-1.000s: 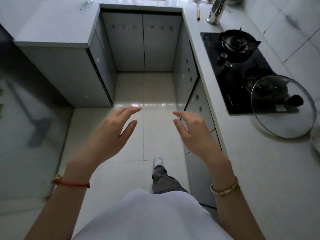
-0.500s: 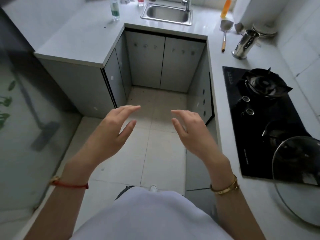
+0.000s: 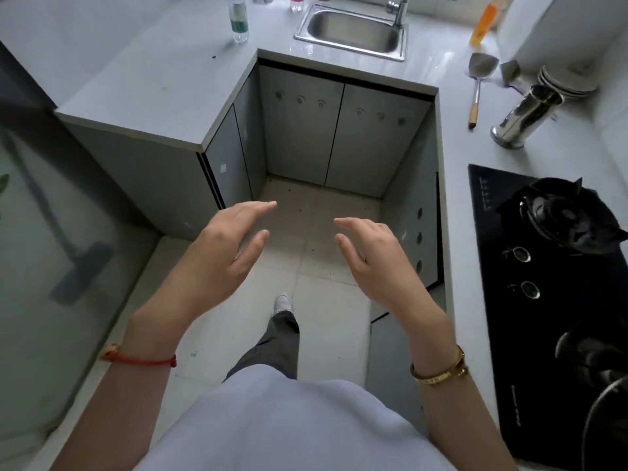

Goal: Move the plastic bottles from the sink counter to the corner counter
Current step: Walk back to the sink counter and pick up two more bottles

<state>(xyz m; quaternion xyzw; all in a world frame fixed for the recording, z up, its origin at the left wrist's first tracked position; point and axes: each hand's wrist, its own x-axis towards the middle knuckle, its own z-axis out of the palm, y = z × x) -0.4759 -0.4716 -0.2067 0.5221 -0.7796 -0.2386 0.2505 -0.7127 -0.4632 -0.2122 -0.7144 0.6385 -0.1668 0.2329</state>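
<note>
A clear plastic bottle with a green label stands on the white counter left of the steel sink. Behind it, a bottle with a red label is cut off by the top edge. An orange bottle stands right of the sink. My left hand and my right hand hover over the floor, far from the bottles. Both have relaxed, spread fingers and hold nothing.
A spatula, a steel canister and stacked plates lie on the right counter. A black gas hob fills the right side. Grey cabinets enclose the tiled floor. My foot is stepping forward.
The view has moved forward and tilted up. The sink and the bottles have come into sight and moved closer. Both hands stay held out in front, holding nothing.
</note>
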